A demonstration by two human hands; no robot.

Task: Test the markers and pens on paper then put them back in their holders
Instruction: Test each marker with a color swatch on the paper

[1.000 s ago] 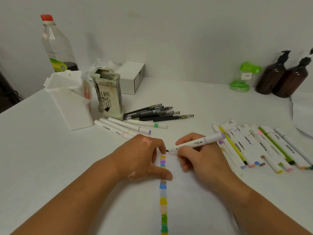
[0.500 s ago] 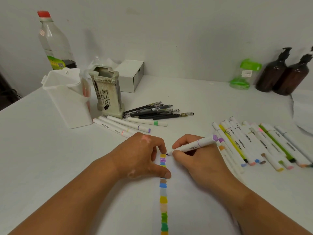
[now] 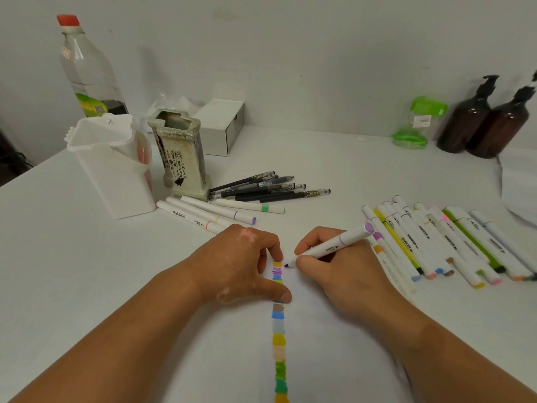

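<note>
table=white table (image 3: 72, 257) | markers (image 3: 436, 242) | black pens (image 3: 261, 189) | white holder (image 3: 116, 170) | probably paper (image 3: 313, 359)

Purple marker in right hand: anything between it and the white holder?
The left hand, resting on the paper, and four loose markers lie between the purple marker and the white holder. Lifted over them, nothing visible blocks it.

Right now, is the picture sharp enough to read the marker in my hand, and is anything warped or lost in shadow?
Head view: soft even light, no glare on the paper, only faint shadows; the print on the marker held by the right hand is too small and soft to read; the wide lens leans the plastic bottle and the brown bottles outward.
</note>
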